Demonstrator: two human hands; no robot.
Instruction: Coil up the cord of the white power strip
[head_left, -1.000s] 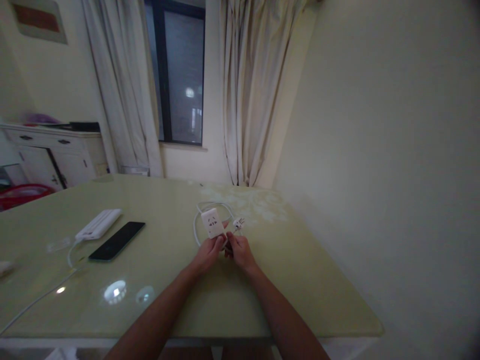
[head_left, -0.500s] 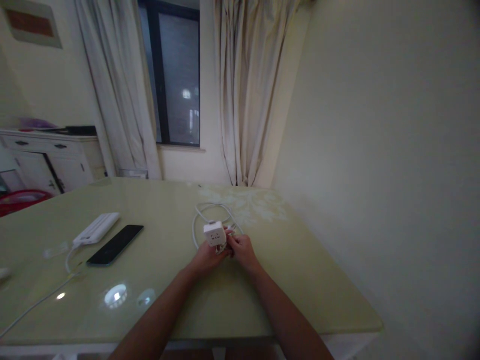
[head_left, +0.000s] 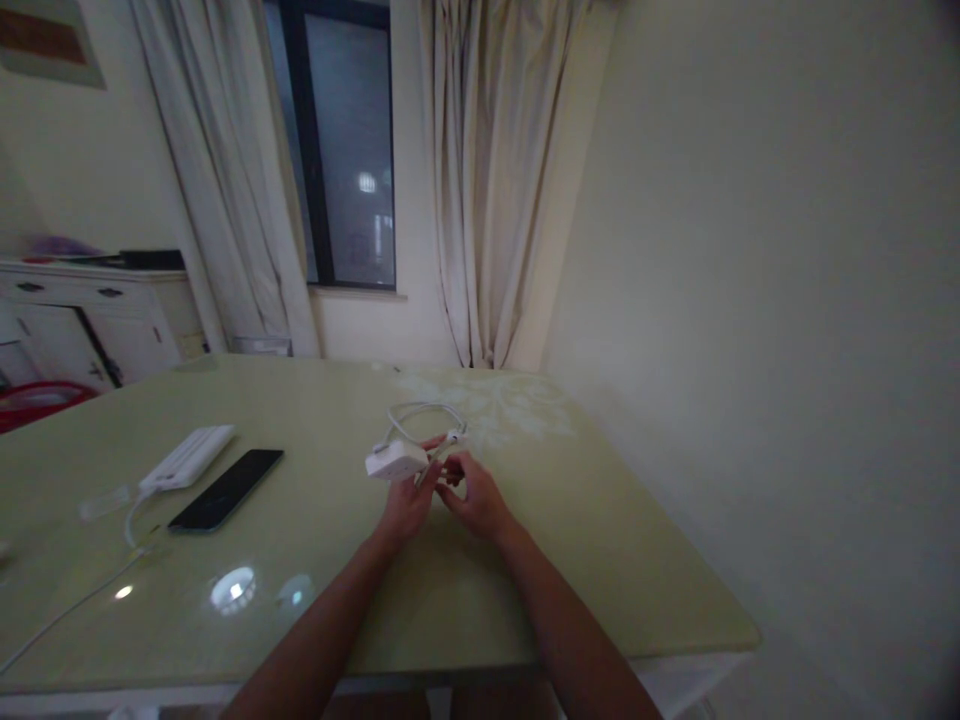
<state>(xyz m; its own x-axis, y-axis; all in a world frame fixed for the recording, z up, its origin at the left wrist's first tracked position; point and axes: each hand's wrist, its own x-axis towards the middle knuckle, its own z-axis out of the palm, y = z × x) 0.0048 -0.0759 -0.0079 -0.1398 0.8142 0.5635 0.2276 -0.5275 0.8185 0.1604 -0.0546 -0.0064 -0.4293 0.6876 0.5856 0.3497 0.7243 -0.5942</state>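
Left hand (head_left: 405,505) pinches a small white plastic socket adapter (head_left: 395,461), lifted just above the glossy pale-green table (head_left: 600,540). Right hand (head_left: 472,498), fingers curled, grips its white cord (head_left: 420,412) w/ plug near the adapter. Further left lie a ribbed white power strip (head_left: 187,457) & flat black phone (head_left: 225,488).

My left hand (head_left: 406,505) grips a small white plastic socket block (head_left: 395,461), tipped on its side above the pale green glass-topped table (head_left: 525,560). My right hand (head_left: 474,497) pinches its white cable (head_left: 420,409) near the plug end, and the cable loops away behind. Well to the left lie a flat black phone (head_left: 226,488) and, just beside it, a ribbed white power bank (head_left: 187,458).
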